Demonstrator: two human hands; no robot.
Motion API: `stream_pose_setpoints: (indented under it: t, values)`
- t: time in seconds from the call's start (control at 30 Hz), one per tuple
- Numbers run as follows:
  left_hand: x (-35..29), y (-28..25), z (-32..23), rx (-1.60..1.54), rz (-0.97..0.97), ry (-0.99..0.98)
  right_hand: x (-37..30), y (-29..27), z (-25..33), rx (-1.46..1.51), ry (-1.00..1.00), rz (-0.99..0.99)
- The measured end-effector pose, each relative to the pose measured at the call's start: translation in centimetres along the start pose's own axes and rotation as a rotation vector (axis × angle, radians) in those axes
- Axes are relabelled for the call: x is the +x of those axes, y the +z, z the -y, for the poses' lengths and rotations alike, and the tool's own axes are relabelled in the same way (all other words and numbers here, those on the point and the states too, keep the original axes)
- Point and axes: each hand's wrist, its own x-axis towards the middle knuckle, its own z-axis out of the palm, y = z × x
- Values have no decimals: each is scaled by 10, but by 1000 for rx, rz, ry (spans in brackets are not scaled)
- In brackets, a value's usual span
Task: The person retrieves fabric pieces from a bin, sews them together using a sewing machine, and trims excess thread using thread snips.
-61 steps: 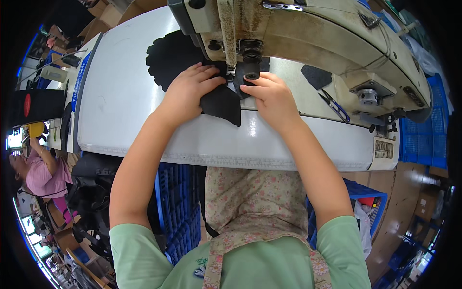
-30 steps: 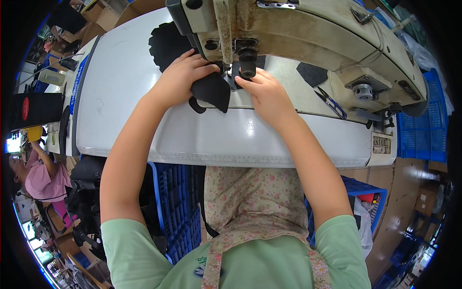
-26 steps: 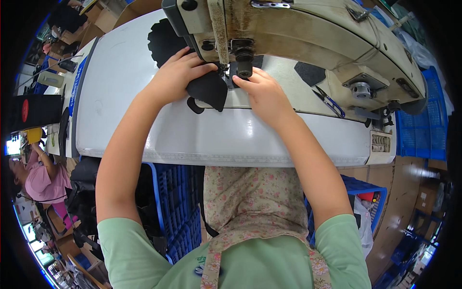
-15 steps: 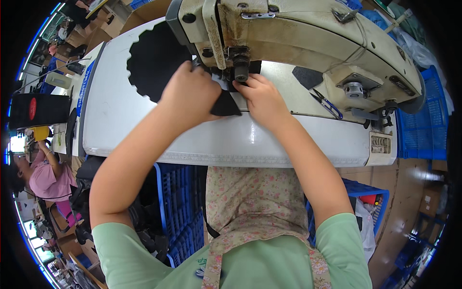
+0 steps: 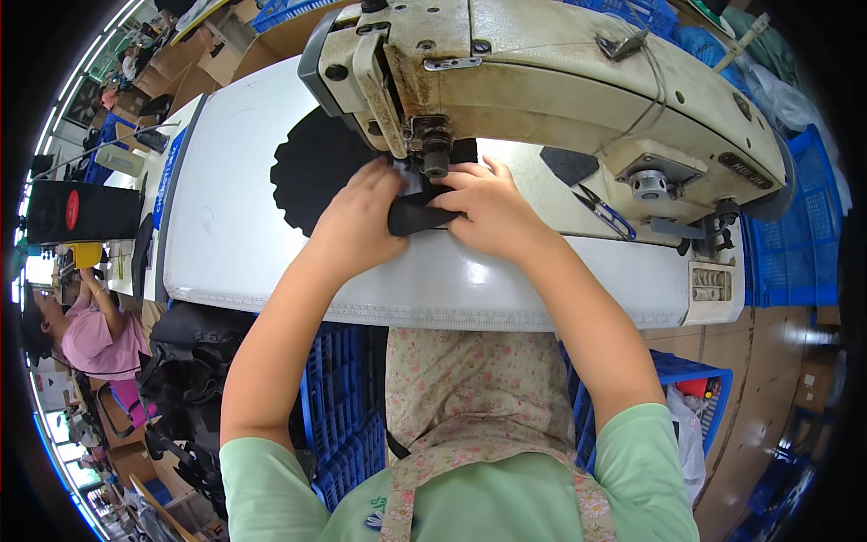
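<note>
A piece of black fabric point(image 5: 312, 172) with a scalloped edge lies on the white table under the head of a sewing machine point(image 5: 542, 99). My left hand point(image 5: 357, 221) rests on the fabric just left of the needle area; its fingertips are smeared by motion, so its grip is unclear. Right of the presser foot, my right hand point(image 5: 497, 212) is closed, with a folded edge of the fabric between thumb and fingers. A small pale grey patch point(image 5: 412, 181) shows between the hands. The needle is hidden behind the machine head.
Thread snips point(image 5: 607, 215) and a dark fabric piece point(image 5: 569, 166) lie on the machine bed at right. Blue crates point(image 5: 790, 226) stand beyond the table and below it. A person in a pink shirt point(image 5: 95, 339) works at far left.
My left hand has loosened from a fist and shifted down to the right. The fabric's near corner, flat before, is now folded up by my right hand. The view has shifted slightly.
</note>
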Motion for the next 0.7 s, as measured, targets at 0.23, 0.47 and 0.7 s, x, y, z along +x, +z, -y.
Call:
stream_pose_setpoints:
  t: [0.23,0.47,0.7]
  values:
    - [-8,1,10,204,151,71,-3,6,-5,-92,-223,-140]
    - [-5,-4,16,241,160,117,-2,5,-2,-42,-194,-159]
    - [-1,-3,21,283,194,137,-2,4,-3,-64,-192,-172]
